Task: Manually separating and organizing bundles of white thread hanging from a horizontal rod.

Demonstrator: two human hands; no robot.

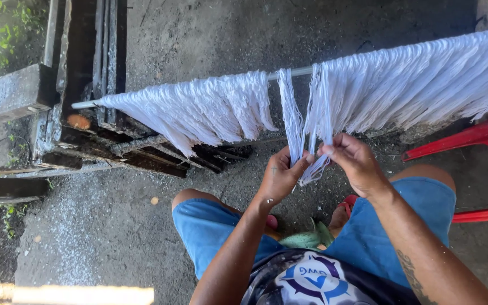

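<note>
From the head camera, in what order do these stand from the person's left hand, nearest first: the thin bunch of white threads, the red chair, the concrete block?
1. The thin bunch of white threads: pinched in the left hand, hanging just above it.
2. The red chair: at the right edge, beyond the right hand.
3. The concrete block: far upper left, past the pole's end.

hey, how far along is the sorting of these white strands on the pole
Apparently done: the spread bunch on the left hangs apart along the pole. In hand: the left hand and right hand pinch a thin hank in the gap. Seemingly left: the dense mass on the right.
</note>
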